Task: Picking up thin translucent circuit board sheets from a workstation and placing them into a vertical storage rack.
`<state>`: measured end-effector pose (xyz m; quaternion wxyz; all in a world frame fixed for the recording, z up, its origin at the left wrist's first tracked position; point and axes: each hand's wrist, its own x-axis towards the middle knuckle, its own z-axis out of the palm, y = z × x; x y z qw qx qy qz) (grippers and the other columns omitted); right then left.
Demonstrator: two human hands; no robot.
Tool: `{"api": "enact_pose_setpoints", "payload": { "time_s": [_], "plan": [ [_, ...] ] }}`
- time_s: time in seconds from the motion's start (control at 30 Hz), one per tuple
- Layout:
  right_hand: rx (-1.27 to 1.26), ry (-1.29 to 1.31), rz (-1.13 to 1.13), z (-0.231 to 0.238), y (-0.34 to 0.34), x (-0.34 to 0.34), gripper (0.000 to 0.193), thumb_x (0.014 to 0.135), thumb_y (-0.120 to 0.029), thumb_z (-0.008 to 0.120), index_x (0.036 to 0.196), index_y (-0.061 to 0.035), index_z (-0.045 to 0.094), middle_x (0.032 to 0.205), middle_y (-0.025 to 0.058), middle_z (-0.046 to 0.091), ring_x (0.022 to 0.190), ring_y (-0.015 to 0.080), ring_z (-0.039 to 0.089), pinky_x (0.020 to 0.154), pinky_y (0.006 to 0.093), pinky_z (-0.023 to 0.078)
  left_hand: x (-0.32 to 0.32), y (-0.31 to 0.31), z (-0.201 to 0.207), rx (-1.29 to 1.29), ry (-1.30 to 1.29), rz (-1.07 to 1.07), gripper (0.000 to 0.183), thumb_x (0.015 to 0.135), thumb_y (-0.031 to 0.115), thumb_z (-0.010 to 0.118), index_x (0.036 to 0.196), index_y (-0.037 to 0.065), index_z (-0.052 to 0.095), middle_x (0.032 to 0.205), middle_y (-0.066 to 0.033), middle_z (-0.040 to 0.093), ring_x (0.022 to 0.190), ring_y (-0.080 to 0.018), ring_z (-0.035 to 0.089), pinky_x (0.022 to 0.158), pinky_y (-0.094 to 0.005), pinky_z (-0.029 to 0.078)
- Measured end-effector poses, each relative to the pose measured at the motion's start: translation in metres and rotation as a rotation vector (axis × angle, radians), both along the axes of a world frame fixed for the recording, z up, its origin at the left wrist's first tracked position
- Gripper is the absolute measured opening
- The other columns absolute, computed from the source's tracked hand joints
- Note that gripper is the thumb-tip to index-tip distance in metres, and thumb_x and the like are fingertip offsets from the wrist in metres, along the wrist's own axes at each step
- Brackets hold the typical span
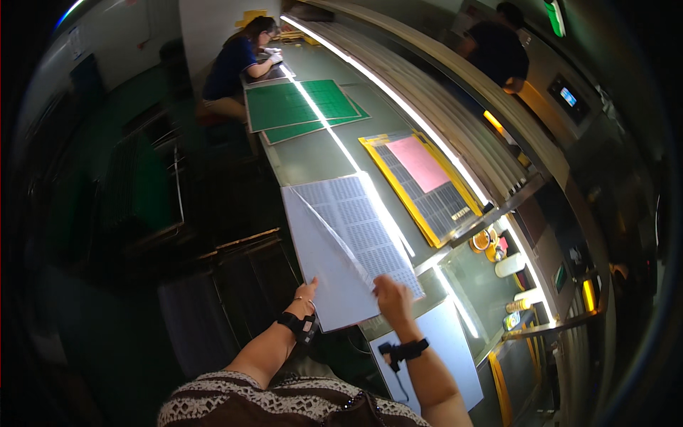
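Observation:
A white rectangular panel [313, 249] lies at the table's near left edge, partly overhanging it. Rows of small grey marks cover its right part, and a thin sheet [333, 231] folds diagonally across it. My left hand [306, 291] grips the panel's left edge, thumb on top, other fingers mostly hidden. My right hand [393, 297] is closed in a pinch at the lower end of the fold, holding the thin sheet; its fingertips are partly hidden. Both wrists wear black straps with small devices. Below my right hand lies another white panel [434, 349].
Beyond lie green panels [299, 103] and a yellow-framed dark panel [405, 203] with a pink sheet [418, 164]. A co-worker [238, 67] sits at the far end; another person [498, 50] stands beyond the rail at right. Bottles and tape rolls [482, 240] sit at right.

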<state>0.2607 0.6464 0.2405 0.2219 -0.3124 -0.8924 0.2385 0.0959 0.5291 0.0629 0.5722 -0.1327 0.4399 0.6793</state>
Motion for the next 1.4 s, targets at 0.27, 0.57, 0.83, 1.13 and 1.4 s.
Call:
{"api": "enact_pose_setpoints", "payload": {
  "time_s": [0.27,0.57,0.83,1.13,1.4],
  "plan": [
    [0.737,0.023,0.003,0.215,-0.004,0.061,0.010,0.067,-0.006,0.063,0.074,-0.0129,0.061,0.076,0.0004,0.063,0.054,0.0142,0.054,0.048,0.0259,0.041,-0.026,0.003,0.006,-0.353,0.188,0.116,0.038,0.086,0.030,0.054,0.104,-0.003,0.048,0.096,-0.0138,0.057,0.084,-0.0264,0.058,0.072,-0.0412,0.048],
    [0.402,0.036,-0.234,0.181,-0.072,0.205,0.019,0.061,-0.002,0.071,0.078,-0.0038,0.063,0.086,0.0085,0.064,0.076,0.0215,0.063,0.067,0.0267,0.051,-0.081,0.003,0.061,0.818,-0.078,-0.298,0.084,0.080,0.065,0.037,0.135,0.003,0.022,0.139,-0.0217,0.022,0.126,-0.0378,0.027,0.101,-0.0546,0.026],
    [-0.296,0.744,-1.117,-0.012,-0.157,0.298,0.022,0.073,0.007,0.059,0.095,0.0028,0.060,0.078,0.0106,0.061,0.075,0.0172,0.061,0.062,0.0259,0.050,-0.017,0.090,0.077,0.199,-0.200,-1.064,0.067,0.083,0.053,0.047,0.129,0.005,0.033,0.128,-0.0202,0.040,0.114,-0.0398,0.043,0.091,-0.0549,0.036],
    [-0.619,0.330,-1.514,-0.118,-0.280,0.360,0.009,0.082,-0.005,0.054,0.080,0.0033,0.057,0.064,0.0090,0.059,0.057,0.0142,0.060,0.047,0.0244,0.049,0.042,0.127,0.072,-0.094,0.398,-1.729,0.031,0.083,0.018,0.059,0.106,-0.001,0.051,0.104,-0.0153,0.058,0.093,-0.0299,0.058,0.073,-0.0431,0.050],
    [-0.664,0.840,-1.673,-0.134,-0.298,0.427,0.003,0.082,0.000,0.052,0.080,0.0015,0.051,0.069,0.0129,0.060,0.058,0.0173,0.061,0.048,0.0262,0.050,0.183,0.178,0.072,0.223,1.019,-1.121,0.022,0.086,0.021,0.057,0.098,0.002,0.058,0.080,-0.0091,0.065,0.065,-0.0158,0.062,0.056,-0.0231,0.049]
  ]
}}
